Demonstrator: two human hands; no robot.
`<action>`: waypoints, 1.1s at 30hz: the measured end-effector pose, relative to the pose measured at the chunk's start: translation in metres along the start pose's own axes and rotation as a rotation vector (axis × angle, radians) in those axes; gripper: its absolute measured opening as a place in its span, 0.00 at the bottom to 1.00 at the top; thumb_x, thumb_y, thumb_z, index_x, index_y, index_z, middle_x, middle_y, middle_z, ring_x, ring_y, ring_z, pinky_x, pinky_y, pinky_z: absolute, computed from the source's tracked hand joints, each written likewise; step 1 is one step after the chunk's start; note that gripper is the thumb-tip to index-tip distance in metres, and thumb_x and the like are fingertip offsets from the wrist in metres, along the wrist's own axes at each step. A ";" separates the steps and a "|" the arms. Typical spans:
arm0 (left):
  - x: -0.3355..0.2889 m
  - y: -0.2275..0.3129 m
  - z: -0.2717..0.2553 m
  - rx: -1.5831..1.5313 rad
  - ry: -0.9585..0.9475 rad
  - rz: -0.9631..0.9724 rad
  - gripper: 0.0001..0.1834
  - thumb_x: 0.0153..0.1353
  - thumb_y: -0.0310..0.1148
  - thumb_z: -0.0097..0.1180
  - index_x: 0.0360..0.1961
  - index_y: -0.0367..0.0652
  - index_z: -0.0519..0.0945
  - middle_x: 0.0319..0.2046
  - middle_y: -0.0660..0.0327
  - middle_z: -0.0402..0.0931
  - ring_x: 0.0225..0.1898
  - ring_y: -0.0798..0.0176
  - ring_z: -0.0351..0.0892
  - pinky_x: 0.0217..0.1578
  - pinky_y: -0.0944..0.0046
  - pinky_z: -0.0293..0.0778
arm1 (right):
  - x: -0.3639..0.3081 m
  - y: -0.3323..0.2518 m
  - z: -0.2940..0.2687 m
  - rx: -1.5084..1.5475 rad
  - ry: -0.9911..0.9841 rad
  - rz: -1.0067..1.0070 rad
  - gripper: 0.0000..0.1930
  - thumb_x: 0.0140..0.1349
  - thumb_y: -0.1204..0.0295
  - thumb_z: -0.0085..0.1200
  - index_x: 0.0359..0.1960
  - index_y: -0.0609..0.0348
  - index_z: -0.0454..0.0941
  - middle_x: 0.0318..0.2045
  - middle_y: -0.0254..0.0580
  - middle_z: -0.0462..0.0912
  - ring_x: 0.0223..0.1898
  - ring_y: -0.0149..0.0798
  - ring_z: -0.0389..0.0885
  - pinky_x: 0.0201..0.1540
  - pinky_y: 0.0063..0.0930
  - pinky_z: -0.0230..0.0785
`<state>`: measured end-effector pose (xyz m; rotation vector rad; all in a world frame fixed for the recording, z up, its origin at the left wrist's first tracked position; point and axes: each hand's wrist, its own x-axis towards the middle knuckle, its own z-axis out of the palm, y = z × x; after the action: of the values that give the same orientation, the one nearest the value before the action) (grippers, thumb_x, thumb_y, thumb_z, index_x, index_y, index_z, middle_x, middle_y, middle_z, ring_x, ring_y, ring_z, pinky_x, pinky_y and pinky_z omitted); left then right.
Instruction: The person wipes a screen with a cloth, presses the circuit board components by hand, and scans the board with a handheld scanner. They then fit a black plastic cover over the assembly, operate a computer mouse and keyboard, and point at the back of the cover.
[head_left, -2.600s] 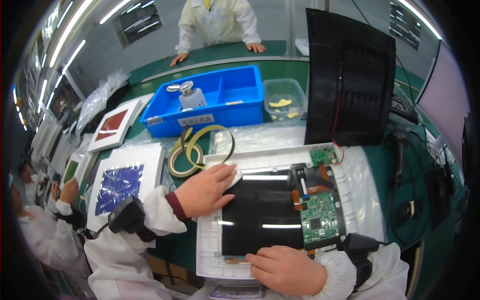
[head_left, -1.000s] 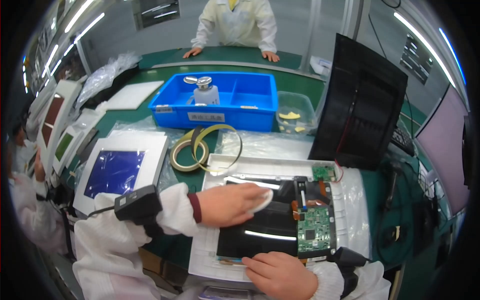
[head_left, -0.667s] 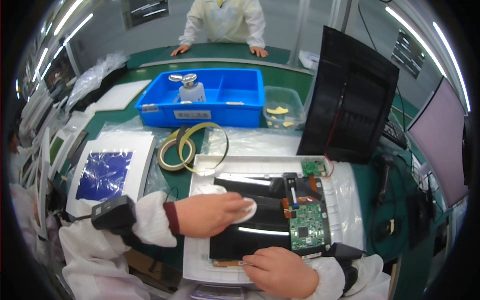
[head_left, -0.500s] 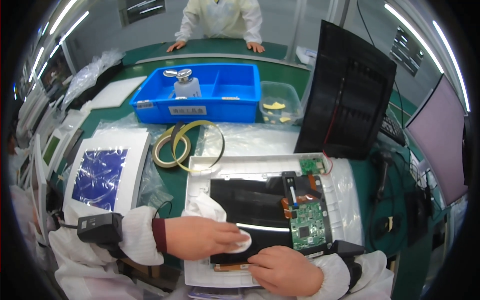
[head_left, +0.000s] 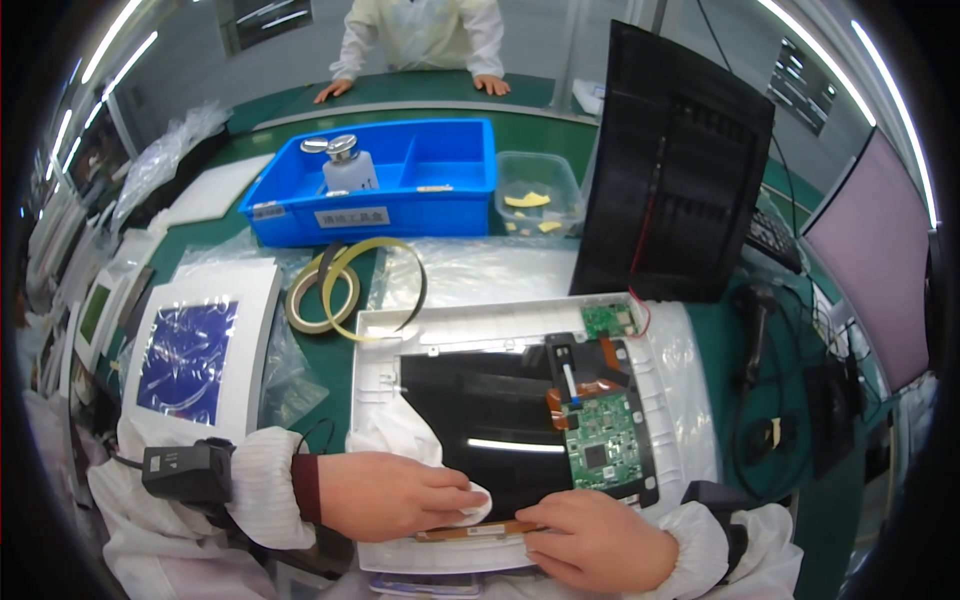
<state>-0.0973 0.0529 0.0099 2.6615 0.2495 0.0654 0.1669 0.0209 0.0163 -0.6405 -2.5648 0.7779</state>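
Observation:
A black flat panel (head_left: 480, 400) lies in a white plastic housing (head_left: 640, 360), with a green circuit board (head_left: 603, 440) at its right side. My left hand (head_left: 405, 492) is closed on a white cloth (head_left: 395, 432), its bunched end pressed to the panel near the closest edge; the rest trails over the housing's left side. My right hand (head_left: 600, 540) rests at the near edge with bent fingers. Its fingertips touch the end of a narrow brown strip (head_left: 465, 533); whether they grip it is hidden.
A black curved cover (head_left: 675, 170) stands upright behind, joined by a red wire. Farther back are a blue divided bin (head_left: 375, 215) with a pump bottle (head_left: 348, 170) and a clear tub (head_left: 540, 190). Tape rolls (head_left: 322, 290) and a blue-filmed white unit (head_left: 190, 360) lie left. A person stands opposite.
My left hand has slid the cloth toward the panel's near edge. My right hand has shifted right along that edge. The whole view has moved slightly.

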 end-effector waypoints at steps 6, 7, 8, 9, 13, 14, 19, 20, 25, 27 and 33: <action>0.013 0.002 0.004 -0.034 0.012 0.063 0.17 0.56 0.29 0.46 0.46 0.34 0.73 0.53 0.53 0.64 0.53 0.58 0.66 0.47 0.63 0.73 | -0.014 0.014 0.004 -0.012 0.027 -0.008 0.07 0.52 0.72 0.60 0.28 0.61 0.77 0.39 0.46 0.78 0.39 0.42 0.76 0.39 0.35 0.69; 0.019 0.005 0.002 -0.162 -0.024 -0.101 0.18 0.56 0.28 0.46 0.48 0.34 0.72 0.53 0.53 0.64 0.54 0.57 0.67 0.47 0.63 0.73 | -0.015 0.013 0.005 -0.051 0.045 -0.025 0.07 0.51 0.72 0.60 0.27 0.61 0.77 0.38 0.45 0.78 0.38 0.42 0.76 0.39 0.34 0.69; 0.023 0.007 0.001 -0.288 -0.061 -0.267 0.19 0.55 0.27 0.46 0.49 0.33 0.71 0.54 0.52 0.64 0.54 0.56 0.67 0.48 0.63 0.73 | -0.015 0.013 0.007 -0.090 0.064 -0.041 0.07 0.50 0.72 0.60 0.27 0.62 0.77 0.37 0.45 0.78 0.37 0.42 0.76 0.39 0.34 0.69; 0.026 0.002 0.002 -0.289 -0.068 -0.269 0.19 0.55 0.27 0.46 0.49 0.33 0.71 0.54 0.52 0.64 0.54 0.56 0.67 0.48 0.63 0.73 | -0.017 0.014 0.010 -0.084 0.069 -0.041 0.07 0.50 0.72 0.60 0.27 0.62 0.77 0.37 0.45 0.78 0.37 0.42 0.76 0.39 0.34 0.69; 0.034 -0.038 -0.012 0.123 0.103 -0.151 0.24 0.51 0.26 0.50 0.51 0.28 0.69 0.57 0.49 0.62 0.53 0.54 0.67 0.50 0.62 0.70 | -0.017 0.017 0.017 -0.151 0.244 -0.100 0.09 0.44 0.74 0.58 0.26 0.62 0.74 0.37 0.44 0.75 0.39 0.44 0.73 0.42 0.38 0.67; 0.036 -0.046 -0.018 0.173 0.146 -0.175 0.24 0.52 0.26 0.50 0.51 0.29 0.69 0.57 0.49 0.62 0.54 0.53 0.66 0.51 0.62 0.70 | -0.018 0.015 0.018 -0.156 0.252 -0.101 0.09 0.43 0.74 0.59 0.26 0.62 0.74 0.36 0.43 0.75 0.39 0.43 0.72 0.42 0.38 0.67; 0.043 -0.064 -0.030 0.240 0.199 -0.359 0.22 0.55 0.27 0.50 0.53 0.32 0.69 0.56 0.50 0.64 0.56 0.52 0.64 0.52 0.61 0.69 | -0.017 0.013 0.010 -0.158 0.157 -0.098 0.08 0.46 0.72 0.59 0.26 0.62 0.75 0.37 0.44 0.77 0.38 0.42 0.74 0.40 0.35 0.68; 0.044 -0.061 -0.030 0.244 0.191 -0.366 0.22 0.55 0.27 0.50 0.53 0.32 0.69 0.56 0.50 0.64 0.55 0.52 0.65 0.51 0.61 0.69 | -0.015 0.014 0.009 -0.154 0.090 -0.085 0.08 0.49 0.71 0.61 0.27 0.62 0.76 0.37 0.45 0.79 0.37 0.41 0.76 0.38 0.32 0.69; 0.032 -0.028 -0.023 0.191 0.042 -0.254 0.19 0.53 0.27 0.49 0.46 0.26 0.71 0.53 0.48 0.64 0.50 0.55 0.67 0.44 0.66 0.73 | -0.014 0.016 0.009 -0.158 0.090 -0.081 0.09 0.48 0.71 0.61 0.27 0.63 0.76 0.37 0.46 0.79 0.37 0.41 0.76 0.37 0.32 0.69; 0.028 -0.005 -0.011 0.207 -0.040 -0.147 0.19 0.54 0.27 0.48 0.46 0.27 0.71 0.53 0.49 0.63 0.50 0.56 0.67 0.40 0.68 0.75 | -0.015 0.014 0.010 -0.169 0.091 -0.091 0.09 0.48 0.71 0.61 0.27 0.63 0.76 0.37 0.46 0.79 0.37 0.41 0.76 0.37 0.32 0.69; 0.045 0.014 -0.003 -0.115 -0.062 -0.207 0.15 0.57 0.27 0.46 0.45 0.29 0.71 0.51 0.52 0.64 0.49 0.59 0.68 0.43 0.67 0.73 | -0.017 0.015 0.012 -0.184 0.121 -0.110 0.08 0.48 0.72 0.61 0.26 0.63 0.76 0.36 0.45 0.79 0.37 0.40 0.77 0.36 0.31 0.69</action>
<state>-0.0514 0.0502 0.0196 2.5039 0.4841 -0.0664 0.1796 0.0180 -0.0056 -0.5768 -2.5536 0.4562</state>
